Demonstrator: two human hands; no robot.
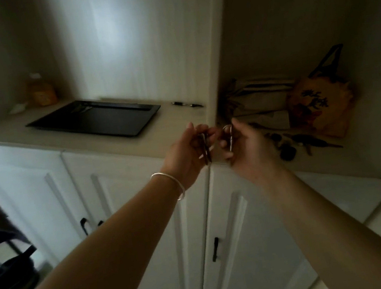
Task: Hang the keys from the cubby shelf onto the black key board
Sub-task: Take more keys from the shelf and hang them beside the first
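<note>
White cupboards (pixel 143 199) sit behind both hands pinching small, hard, light keys: left hand (pixel 186 154) a dark bunch (pixel 206 149), right hand (pixel 248 148) a metal ring (pixel 229 136), the best hold.

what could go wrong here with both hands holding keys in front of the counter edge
1. Left hand and right hand each pinch a small key ring in the air off the counter edge; a slip likely drops it to the floor.
2. The black key board lies flat, so keys may not hang.
3. The dim, blurred view makes the board's hooks hard to find.
</note>
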